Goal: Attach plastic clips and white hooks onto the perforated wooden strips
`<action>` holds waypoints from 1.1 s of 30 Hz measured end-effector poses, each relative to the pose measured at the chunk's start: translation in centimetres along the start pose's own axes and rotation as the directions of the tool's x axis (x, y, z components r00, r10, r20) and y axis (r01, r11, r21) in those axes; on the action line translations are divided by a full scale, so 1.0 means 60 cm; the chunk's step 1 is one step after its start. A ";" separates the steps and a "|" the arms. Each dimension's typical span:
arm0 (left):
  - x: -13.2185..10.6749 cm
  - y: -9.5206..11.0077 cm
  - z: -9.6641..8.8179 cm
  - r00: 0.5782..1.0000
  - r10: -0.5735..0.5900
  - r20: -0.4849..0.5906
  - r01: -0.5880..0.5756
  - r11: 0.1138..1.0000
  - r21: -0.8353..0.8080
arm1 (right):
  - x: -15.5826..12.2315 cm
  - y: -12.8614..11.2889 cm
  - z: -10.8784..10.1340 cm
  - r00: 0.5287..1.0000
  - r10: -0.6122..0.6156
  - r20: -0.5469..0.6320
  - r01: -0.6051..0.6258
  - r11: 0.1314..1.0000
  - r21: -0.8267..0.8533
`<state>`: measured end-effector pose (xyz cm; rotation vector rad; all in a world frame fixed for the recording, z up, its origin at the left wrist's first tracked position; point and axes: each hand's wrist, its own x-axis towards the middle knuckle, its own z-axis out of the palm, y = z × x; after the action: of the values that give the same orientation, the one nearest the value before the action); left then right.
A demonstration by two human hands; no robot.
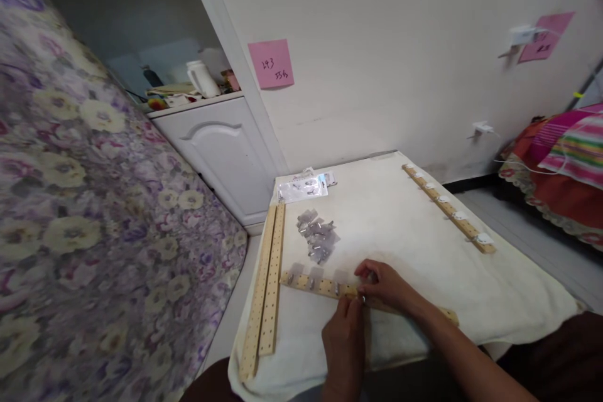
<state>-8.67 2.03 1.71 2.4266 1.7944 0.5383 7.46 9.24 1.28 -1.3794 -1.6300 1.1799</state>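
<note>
A perforated wooden strip (325, 286) lies crosswise near the front of the cloth-covered table. Several small metal clips with clear plastic flaps stand along its left part. My left hand (346, 326) is closed, thumb and finger pinching the strip near its middle. Just beside it, my right hand (384, 286) is closed over a small metal clip (362, 298) at the strip; its fingers partly hide the piece. Beyond the strip lies a loose pile of similar metal clips (319, 239) with clear flaps. Under my right forearm the strip is covered, and its right end (450, 315) shows past it.
Two long perforated wooden strips (271, 289) lie along the table's left edge. Another strip with round white pieces (443, 201) lies at the right. Clear plastic packaging (301, 188) rests at the back left. A floral curtain (117, 213) hangs left of the table.
</note>
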 end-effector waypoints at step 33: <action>-0.014 -0.023 0.037 0.977 0.035 -0.210 -0.069 0.985 -0.160 | 0.142 -0.064 0.067 0.990 -0.139 0.008 0.138 0.971 -0.195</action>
<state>-9.45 2.00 -0.94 2.3851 1.6807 0.9373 0.74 16.64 3.01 -1.3602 -1.8463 0.9556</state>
